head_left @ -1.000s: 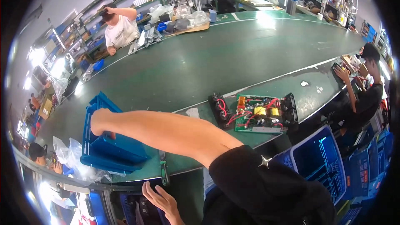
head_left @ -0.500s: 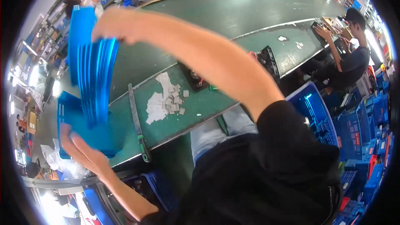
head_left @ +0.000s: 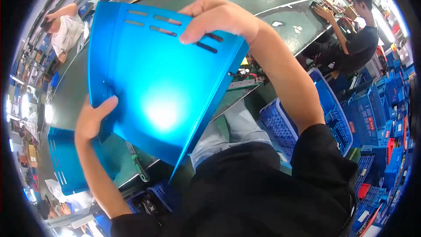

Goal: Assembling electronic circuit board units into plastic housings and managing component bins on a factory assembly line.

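Clearly, a slotted blue metal panel (head_left: 153, 79) is held, far edge in right hand (head_left: 219, 19), left side in left hand (head_left: 91, 120)

I can't see most of the left hand's (head_left: 91, 116) fingers, lost behind the blue panel (head_left: 153, 74), which also hides all but a sliver of the circuit assembly (head_left: 250, 78). The left forearm (head_left: 97, 173) screens part of another blue piece (head_left: 68, 158); the co-worker's hand (head_left: 323, 14) shows too small for me to read.
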`<act>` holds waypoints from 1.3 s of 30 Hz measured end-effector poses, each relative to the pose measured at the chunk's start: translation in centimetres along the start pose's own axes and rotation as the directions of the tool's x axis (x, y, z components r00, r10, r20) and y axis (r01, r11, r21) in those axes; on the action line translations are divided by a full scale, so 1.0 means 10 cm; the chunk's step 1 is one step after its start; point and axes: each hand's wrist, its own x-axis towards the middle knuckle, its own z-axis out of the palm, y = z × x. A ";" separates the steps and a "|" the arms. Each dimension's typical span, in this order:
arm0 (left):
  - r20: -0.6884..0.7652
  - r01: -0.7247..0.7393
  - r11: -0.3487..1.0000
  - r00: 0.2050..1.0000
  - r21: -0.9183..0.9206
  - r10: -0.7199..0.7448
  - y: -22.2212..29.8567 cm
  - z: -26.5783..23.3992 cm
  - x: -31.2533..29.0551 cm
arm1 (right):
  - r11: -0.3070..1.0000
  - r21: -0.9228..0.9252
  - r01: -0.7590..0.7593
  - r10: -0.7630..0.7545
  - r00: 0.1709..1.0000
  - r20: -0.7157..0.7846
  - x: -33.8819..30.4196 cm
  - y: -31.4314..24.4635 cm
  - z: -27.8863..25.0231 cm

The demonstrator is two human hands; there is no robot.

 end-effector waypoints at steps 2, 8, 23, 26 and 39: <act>0.020 -0.011 0.976 1.000 -0.217 0.016 -0.04 0.16 0.03 | 0.999 0.025 -0.048 0.049 0.998 -0.050 -0.02 0.15 -0.08; -0.143 -0.009 0.947 0.989 -0.321 -0.040 -0.43 0.17 -0.10 | 0.998 0.059 -0.001 0.035 0.817 -0.576 -0.43 0.54 -0.82; -0.442 0.007 0.736 0.795 -0.677 -0.415 -0.55 0.80 -0.70 | 0.659 0.041 -0.751 0.650 0.542 -0.533 -1.65 1.59 -0.88; -0.507 -0.032 0.772 0.771 -0.635 -0.385 -0.42 0.83 -0.60 | 0.675 0.029 -0.737 0.601 0.527 -0.602 -2.01 1.69 -0.84; -0.450 -0.164 0.691 0.856 -0.704 -0.255 0.43 0.84 0.54 | 0.657 0.657 -0.370 0.738 0.495 -0.459 -2.44 1.72 -0.61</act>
